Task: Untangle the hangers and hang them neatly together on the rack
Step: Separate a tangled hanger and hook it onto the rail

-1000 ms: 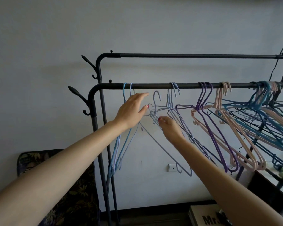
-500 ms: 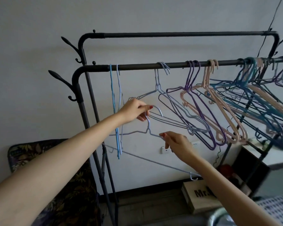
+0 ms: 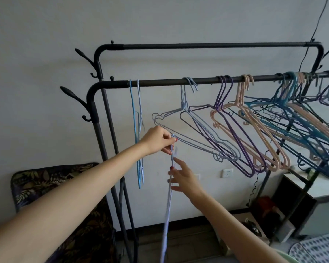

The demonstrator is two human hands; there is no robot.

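A black rack [image 3: 160, 82] has two rails, and hangers hang on the lower one. My left hand [image 3: 158, 140] pinches the hook of a pale lavender hanger [image 3: 167, 202], which hangs edge-on below it, off the rail. My right hand [image 3: 184, 177] is just under the left with fingers spread, touching the hanger's neck. Two light blue hangers [image 3: 138, 130] hang edge-on near the rail's left end. Grey-lavender hangers [image 3: 190, 122], purple hangers [image 3: 234, 137] and pink hangers [image 3: 258, 130] follow to the right. A tangled teal and pink bunch [image 3: 308, 114] crowds the far right.
A dark floral cushion [image 3: 51, 186] leans against the wall at lower left. A white cabinet [image 3: 323, 186] stands at right, with a cardboard box on the floor under my right arm. A wall socket [image 3: 227, 172] and a black cable are behind the rack.
The lavender hanger has swung from lying flat to hanging straight down from my left hand. My right hand let go of its shoulder and opened beside the neck. The view tilted down slightly.
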